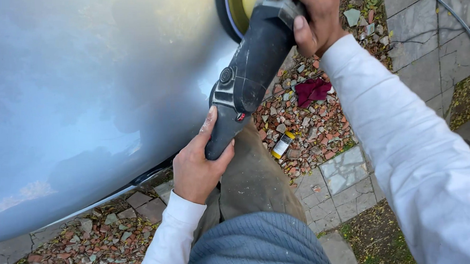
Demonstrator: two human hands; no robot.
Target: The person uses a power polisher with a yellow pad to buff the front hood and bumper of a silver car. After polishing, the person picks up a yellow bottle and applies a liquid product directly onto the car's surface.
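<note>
Polisher (248, 68) gripped between both hands, left hand (197, 168) on rear handle, right hand (314, 15) clasping head.

Left side is walled off: the glossy pale blue car body panel (86, 101) fills it, no passage there. My left hand (197, 168) and right hand (314, 15) sit on the black handheld polishing machine (248, 76), which lies close along the panel; only a thin gap under it. My bent knee in olive trousers (255, 178) blocks the low middle. Open room lies right, over the rubble of broken red and grey stones (308, 123). Small obstacles there: crumpled dark red rag (312, 90), small yellow-capped bottle (283, 144), grey hose (465, 29) far right.
</note>
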